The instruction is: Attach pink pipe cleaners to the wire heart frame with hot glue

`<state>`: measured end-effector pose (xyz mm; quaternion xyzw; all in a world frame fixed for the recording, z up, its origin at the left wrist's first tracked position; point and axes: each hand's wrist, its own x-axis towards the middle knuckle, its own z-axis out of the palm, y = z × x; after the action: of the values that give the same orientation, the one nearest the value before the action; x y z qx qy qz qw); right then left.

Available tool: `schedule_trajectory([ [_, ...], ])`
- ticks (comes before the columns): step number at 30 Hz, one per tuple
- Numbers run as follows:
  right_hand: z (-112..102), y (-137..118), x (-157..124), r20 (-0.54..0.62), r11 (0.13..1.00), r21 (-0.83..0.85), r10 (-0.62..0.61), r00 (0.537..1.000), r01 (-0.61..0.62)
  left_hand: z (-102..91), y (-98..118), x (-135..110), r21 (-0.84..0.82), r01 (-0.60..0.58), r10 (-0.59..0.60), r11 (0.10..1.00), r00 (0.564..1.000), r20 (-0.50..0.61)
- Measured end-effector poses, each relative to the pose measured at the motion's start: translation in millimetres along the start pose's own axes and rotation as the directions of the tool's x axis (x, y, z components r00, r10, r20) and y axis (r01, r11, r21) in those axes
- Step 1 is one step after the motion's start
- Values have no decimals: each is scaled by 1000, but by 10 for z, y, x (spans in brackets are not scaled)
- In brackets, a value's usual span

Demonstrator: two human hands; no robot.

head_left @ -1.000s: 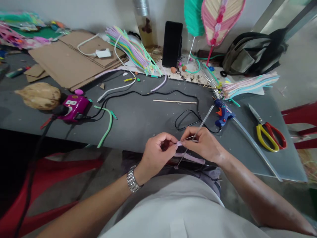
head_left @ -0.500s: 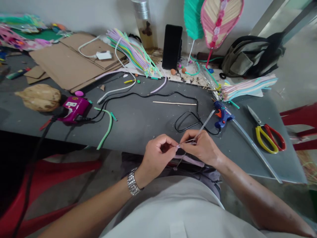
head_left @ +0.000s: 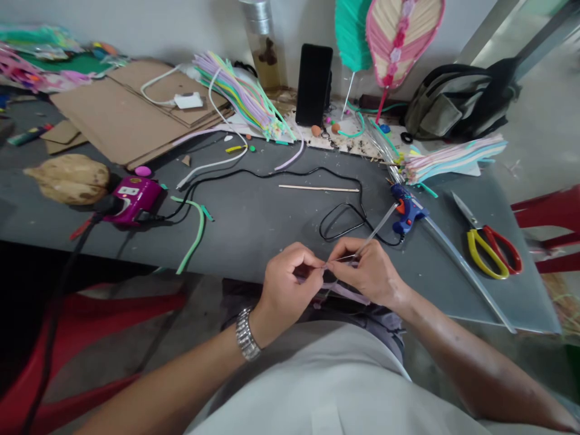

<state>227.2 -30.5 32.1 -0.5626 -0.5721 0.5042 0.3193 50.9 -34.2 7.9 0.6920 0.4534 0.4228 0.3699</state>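
My left hand [head_left: 287,283] and my right hand [head_left: 369,270] meet at the near edge of the grey table [head_left: 267,217], fingertips pinched together. Between them is a lilac pipe cleaner [head_left: 347,293], whose free end hangs down past my right palm. My right hand also pinches a thin clear stick [head_left: 378,226] that slants up and away toward the blue glue gun [head_left: 406,208]. A metal watch [head_left: 247,334] sits on my left wrist.
Yellow-and-red scissors [head_left: 489,248] lie at the right. A black cable [head_left: 344,220] loops mid-table beside a wooden skewer [head_left: 319,188]. A magenta device [head_left: 133,196], cardboard sheets [head_left: 122,115], pipe-cleaner bundles [head_left: 244,93], a black phone [head_left: 313,83] and a backpack [head_left: 457,99] sit further back.
Both hands have stayed at the table edge, fingers working the pipe cleaner's end closer together. My left wrist has dropped slightly.
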Motion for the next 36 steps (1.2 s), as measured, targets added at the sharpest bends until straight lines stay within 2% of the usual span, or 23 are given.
schedule_trajectory([
  [2, 4, 4, 4, 4, 1000, 2, 1, 1000, -1, 6, -5, -12, 143, -162, 168, 976, 985, -30],
  [4, 0, 10, 7, 6, 1000, 3, 7, 1000, -7, 12, -12, -23, 309, -308, 327, 900, 945, -9],
  [6, -18, 19, 10, 4, 1000, 4, 24, 1000, -24, 15, -9, -26, 401, -388, 411, 830, 911, 32],
  [7, -32, 23, 11, 5, 999, 7, 34, 999, -34, 11, -1, -23, 398, -391, 409, 830, 911, 42],
  [9, -64, 27, 12, 19, 999, 18, 51, 998, -52, -10, 29, -1, 290, -299, 298, 909, 953, 49],
  [11, -98, 22, 14, 68, 996, 37, 77, 995, -80, -51, 65, 46, 104, -77, 66, 992, 992, 104],
  [12, -113, 17, 16, 98, 994, 45, 94, 991, -99, -76, 80, 76, 22, 68, -70, 997, 985, 161],
  [14, -136, 4, 23, 151, 990, 52, 125, 981, -134, -128, 91, 142, -73, 330, -296, 941, 910, 290],
  [16, -149, -4, 35, 182, 988, 40, 141, 973, -151, -168, 78, 196, -112, 479, -409, 871, 831, 377],
  [18, -156, -1, 46, 205, 988, 24, 146, 968, -154, -189, 54, 225, -133, 528, -437, 839, 798, 414],
  [30, -175, 11, 65, 290, 988, -7, 152, 945, -157, -172, 23, 168, -132, 590, -475, 797, 746, 466],
  [36, -172, -5, 67, 291, 989, -4, 144, 946, -149, -195, -6, 161, -188, 636, -481, 748, 716, 506],
])
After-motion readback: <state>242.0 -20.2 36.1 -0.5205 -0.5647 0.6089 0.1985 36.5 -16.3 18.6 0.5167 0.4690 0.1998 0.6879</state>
